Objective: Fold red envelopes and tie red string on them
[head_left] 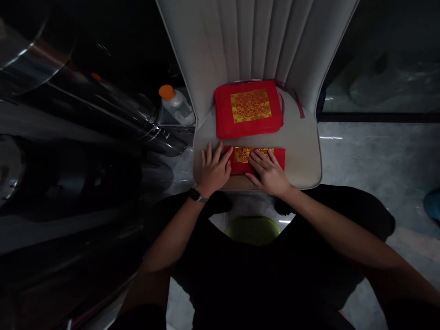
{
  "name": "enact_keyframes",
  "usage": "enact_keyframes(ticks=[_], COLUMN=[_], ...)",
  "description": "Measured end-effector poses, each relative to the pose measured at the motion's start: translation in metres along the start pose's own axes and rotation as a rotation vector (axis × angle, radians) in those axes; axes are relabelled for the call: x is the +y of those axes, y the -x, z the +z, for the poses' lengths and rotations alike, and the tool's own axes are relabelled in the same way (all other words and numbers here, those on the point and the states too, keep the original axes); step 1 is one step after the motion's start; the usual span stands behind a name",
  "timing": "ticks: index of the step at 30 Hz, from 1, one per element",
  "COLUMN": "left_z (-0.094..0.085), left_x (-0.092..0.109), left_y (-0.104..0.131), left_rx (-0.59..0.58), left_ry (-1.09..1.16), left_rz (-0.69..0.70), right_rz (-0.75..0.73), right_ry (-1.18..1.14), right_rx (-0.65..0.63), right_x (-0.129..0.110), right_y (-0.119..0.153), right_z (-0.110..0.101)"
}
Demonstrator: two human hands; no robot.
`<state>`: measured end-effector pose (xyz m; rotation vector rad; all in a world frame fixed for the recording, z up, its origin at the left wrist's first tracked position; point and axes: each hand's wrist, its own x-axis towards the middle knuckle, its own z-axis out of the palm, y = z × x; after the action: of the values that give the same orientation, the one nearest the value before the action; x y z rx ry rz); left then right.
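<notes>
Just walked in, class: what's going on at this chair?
A person's left hand is on the left end of a narrow, gold-patterned red strip, the right hand over its right part. The red strip lies near the front of the seat; a wider red stack, also gold-patterned, lies toward the backrest.

A dim indoor room, perhaps in a home; a shop or office cannot be ruled out.
The clearest sign is the upholstered chair (pixel 302 158), pale, with vertical channels stitched into its backrest (pixel 245 39). Beyond the seat's right edge spreads a smooth grey floor (pixel 371 160), mottled like stone and streaked with reflected light; farther back on that side stands a dark, glossy panel (pixel 381 68). Just off the seat's back left corner is a whitish bottle (pixel 181 109) with an orange cap (pixel 167 92), and past it run shiny dark cylindrical forms (pixel 118 107), too dim to identify.
</notes>
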<state>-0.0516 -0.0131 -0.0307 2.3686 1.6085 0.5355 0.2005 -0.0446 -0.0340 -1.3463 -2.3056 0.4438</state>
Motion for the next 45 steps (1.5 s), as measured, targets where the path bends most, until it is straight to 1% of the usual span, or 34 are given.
enact_keyframes(ticks=[3, 4, 7, 10, 15, 18, 20, 24, 29, 32, 38, 41, 45], left_z=[-0.007, -0.008, -0.006, 0.0, 0.003, 0.004, 0.006, 0.005, -0.002, -0.007, -0.013, -0.01, -0.006], left_x=[0.014, 0.019, 0.03, 0.03, 0.021, 0.018, 0.018, 0.021, 0.025, 0.026, 0.021, 0.02, 0.016], left_y=[-0.007, -0.009, -0.016, -0.02, -0.02, -0.02, -0.019, -0.018, -0.019, -0.022, -0.027, -0.026, -0.025], left_rx=[0.008, -0.015, -0.135, -0.22, -0.27, -0.283, -0.282, -0.283, -0.354, -0.391, -0.403, -0.392, -0.374], left_ry=[-0.02, -0.012, 0.037, 0.028, 0.007, 0.046, 0.054, 0.036, -0.048, -0.073, 0.001, 0.044, 0.128], left_rz=[0.04, 0.078, 0.207, 0.25, 0.238, 0.231, 0.22, 0.204, 0.196, 0.195, 0.185, 0.166, 0.142], right_rz=[0.006, 0.003, -0.027, -0.037, 0.049, 0.062, 0.045, -0.048, -0.068, -0.119, -0.147, -0.174, -0.171], right_ry=[0.022, 0.028, 0.038, 0.015, -0.026, -0.044, -0.037, 0.043, 0.111, 0.117, 0.161, 0.172, 0.165], right_rx=[-0.006, -0.01, -0.03, -0.051, -0.055, -0.082, -0.105, -0.142, -0.14, -0.131, -0.131, -0.127, -0.108], right_x=[0.001, 0.001, 0.003, 0.006, 0.011, 0.015, 0.015, 0.01, 0.0, -0.004, -0.011, -0.017, -0.021], right_y=[-0.002, -0.004, -0.011, -0.017, -0.024, -0.027, -0.025, -0.012, 0.003, 0.009, 0.021, 0.027, 0.03], right_z=[-0.001, -0.003, -0.009, -0.015, -0.016, -0.018, -0.021, -0.027, -0.026, -0.027, -0.03, -0.03, -0.029])
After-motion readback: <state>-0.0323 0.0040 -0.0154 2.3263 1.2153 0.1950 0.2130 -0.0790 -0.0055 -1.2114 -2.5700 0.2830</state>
